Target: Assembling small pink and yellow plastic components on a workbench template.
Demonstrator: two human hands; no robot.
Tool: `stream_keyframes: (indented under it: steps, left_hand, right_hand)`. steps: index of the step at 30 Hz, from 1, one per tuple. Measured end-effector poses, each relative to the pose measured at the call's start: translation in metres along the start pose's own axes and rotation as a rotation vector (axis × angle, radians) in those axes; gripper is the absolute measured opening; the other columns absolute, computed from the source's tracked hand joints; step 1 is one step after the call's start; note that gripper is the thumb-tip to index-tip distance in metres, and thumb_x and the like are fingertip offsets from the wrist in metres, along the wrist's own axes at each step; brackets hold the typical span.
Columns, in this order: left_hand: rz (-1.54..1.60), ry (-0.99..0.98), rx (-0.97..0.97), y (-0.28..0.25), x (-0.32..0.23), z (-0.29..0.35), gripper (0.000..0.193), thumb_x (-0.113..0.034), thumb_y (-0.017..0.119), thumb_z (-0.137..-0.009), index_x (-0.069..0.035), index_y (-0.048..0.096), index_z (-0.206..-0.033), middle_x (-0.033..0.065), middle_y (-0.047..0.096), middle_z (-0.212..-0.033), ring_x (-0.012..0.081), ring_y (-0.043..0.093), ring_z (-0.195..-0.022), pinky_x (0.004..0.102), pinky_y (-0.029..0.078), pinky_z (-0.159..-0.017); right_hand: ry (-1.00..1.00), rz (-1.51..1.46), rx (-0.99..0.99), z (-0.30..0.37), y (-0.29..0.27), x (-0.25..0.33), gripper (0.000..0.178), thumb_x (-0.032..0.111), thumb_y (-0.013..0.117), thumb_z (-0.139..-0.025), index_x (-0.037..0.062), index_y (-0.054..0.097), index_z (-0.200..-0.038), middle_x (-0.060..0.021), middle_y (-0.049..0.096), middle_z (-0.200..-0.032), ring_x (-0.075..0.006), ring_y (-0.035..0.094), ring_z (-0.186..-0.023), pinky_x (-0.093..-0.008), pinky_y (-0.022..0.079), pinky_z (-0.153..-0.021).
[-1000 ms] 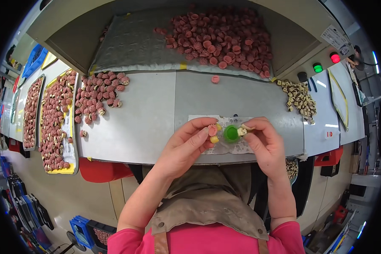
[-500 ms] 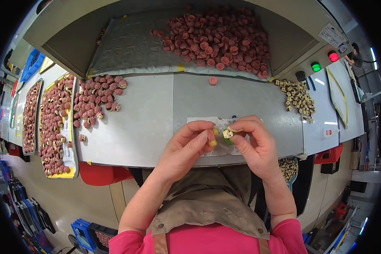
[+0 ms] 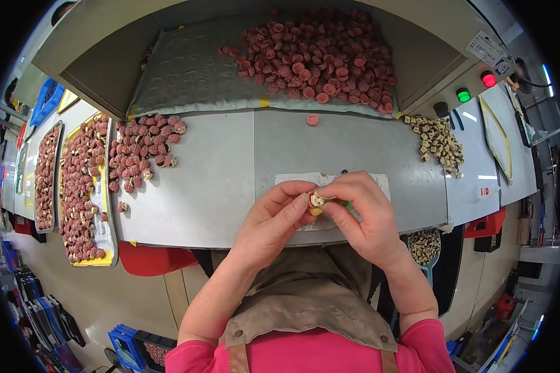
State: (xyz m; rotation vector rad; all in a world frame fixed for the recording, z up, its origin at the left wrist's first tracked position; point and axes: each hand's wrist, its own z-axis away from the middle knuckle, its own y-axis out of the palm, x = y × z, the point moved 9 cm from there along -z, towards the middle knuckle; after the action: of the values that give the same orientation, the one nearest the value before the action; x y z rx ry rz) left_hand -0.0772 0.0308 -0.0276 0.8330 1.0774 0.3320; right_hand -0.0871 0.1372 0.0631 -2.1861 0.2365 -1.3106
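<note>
My left hand (image 3: 277, 214) is closed in a pinch over the near edge of the table. A pink berry-textured shell is in its fingertips, now mostly hidden; something yellow shows by those fingers. From the other side, my right hand (image 3: 362, 217) pinches a small cream piece with dark markings (image 3: 317, 199), held against the shell. A bit of green shows beneath the right fingers. Both hands are over a pale patterned sheet (image 3: 379, 183). More cream-and-dark pieces (image 3: 440, 143) lie heaped at the right. One pink shell (image 3: 312, 119) sits alone farther back.
Pink shells (image 3: 317, 56) are heaped on a grey liner inside the hooded bay. At left lie assembled pink-and-cream pieces (image 3: 146, 146) beside a full tray (image 3: 110, 230). A blue scoop-like container (image 3: 430, 268) hangs below the right edge. Lit green (image 3: 463, 95) and red (image 3: 488, 79) buttons are on the frame.
My hands have come together. The right hand has moved left, bringing the cream piece up against the shell in my left fingers.
</note>
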Motion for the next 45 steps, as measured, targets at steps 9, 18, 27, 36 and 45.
stream_keyframes:
  steps: [9, 18, 27, 36, 45]
  left_hand:
    - [-0.165, 0.291, -0.058, 0.000, -0.007, 0.005, 0.021, -0.010, 0.055, -0.094, -0.002, 0.054, -0.113, 0.0061, 0.056, -0.113, 0.0131, 0.056, -0.100, 0.0273, 0.046, -0.088]
    - [-0.160, 0.091, 0.043, 0.007, -0.003, 0.004, 0.041, -0.009, 0.061, -0.089, -0.004, 0.044, -0.126, 0.0057, 0.054, -0.111, 0.0132, 0.055, -0.102, 0.0268, 0.045, -0.090]
    - [-0.098, -0.083, 0.088, 0.010, 0.001, -0.002, 0.051, -0.010, 0.062, -0.088, -0.003, 0.037, -0.131, 0.0056, 0.055, -0.108, 0.0126, 0.055, -0.101, 0.0260, 0.045, -0.090]
    - [-0.219, -0.103, 0.155, 0.016, 0.003, -0.006, 0.049, -0.015, 0.059, -0.091, -0.002, 0.035, -0.133, 0.0056, 0.056, -0.106, 0.0120, 0.055, -0.101, 0.0262, 0.045, -0.088]
    - [-0.143, -0.124, 0.166, 0.039, 0.004, -0.003, 0.050, -0.026, 0.052, -0.095, -0.002, 0.034, -0.134, 0.0090, 0.054, -0.114, 0.0151, 0.053, -0.106, 0.0306, 0.044, -0.091]
  right_hand:
    - [0.040, 0.010, -0.091, 0.003, 0.001, 0.004, 0.020, 0.000, 0.065, -0.081, 0.0029, 0.060, -0.101, -0.0100, 0.057, -0.094, -0.0217, 0.057, -0.084, -0.0297, 0.049, -0.071]
    - [0.117, -0.104, -0.080, 0.013, -0.004, -0.009, 0.026, 0.014, 0.070, -0.080, 0.0039, 0.060, -0.102, -0.0095, 0.055, -0.102, -0.0214, 0.055, -0.093, -0.0302, 0.045, -0.081]
    - [0.120, -0.257, 0.102, 0.011, 0.002, -0.016, 0.027, 0.018, 0.073, -0.078, 0.0076, 0.064, -0.101, -0.0063, 0.055, -0.100, -0.0213, 0.054, -0.094, -0.0307, 0.045, -0.082]
    - [0.123, -0.223, 0.019, 0.018, 0.002, -0.026, 0.029, 0.025, 0.074, -0.077, 0.0084, 0.065, -0.099, -0.0062, 0.055, -0.096, -0.0201, 0.053, -0.093, -0.0299, 0.044, -0.081]
    - [-0.125, 0.054, 0.029, 0.014, -0.014, 0.009, 0.029, 0.020, 0.071, -0.079, 0.0057, 0.062, -0.103, -0.0095, 0.056, -0.100, -0.0238, 0.056, -0.091, -0.0325, 0.047, -0.078]
